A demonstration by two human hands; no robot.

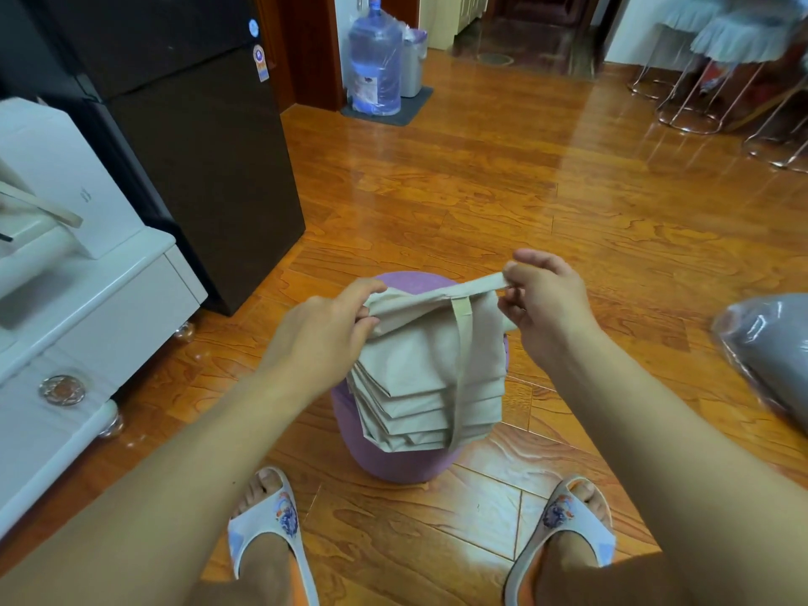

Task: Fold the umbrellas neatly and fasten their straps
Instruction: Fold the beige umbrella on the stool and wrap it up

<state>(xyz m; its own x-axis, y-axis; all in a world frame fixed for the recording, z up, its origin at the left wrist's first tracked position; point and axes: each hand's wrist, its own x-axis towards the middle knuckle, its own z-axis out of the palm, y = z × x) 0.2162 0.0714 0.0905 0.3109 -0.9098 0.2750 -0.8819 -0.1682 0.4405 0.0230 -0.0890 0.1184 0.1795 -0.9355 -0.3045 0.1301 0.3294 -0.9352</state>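
The left hand [325, 330] grips the near-left corner of the beige umbrella [430, 365], fingers curled round a bunch of canopy cloth. The right hand [544, 299] pinches the far end of the top fold between thumb and fingers, the other fingers loosely bent. Both hands are clamped on the cloth and stand apart, with the top edge stretched taut between them.

The umbrella hangs from that edge above a purple stool [393, 465]; I cannot tell whether its lower end touches the seat. Its panels lie in about 5 stacked pleats, stepped at the bottom. The strap [460, 369] hangs loose down the front, not yet fastened.

Risks, as I judge them: the pleats are held only at the top, so if either hand slackens or shifts its grip, the stack could fan out and the folding be lost. Rolling with the strap trapped under a layer would leave it out of reach. Freeing 1 hand to catch the strap leaves the bundle to the other, and it may sag or slip to the wooden floor [481, 203].
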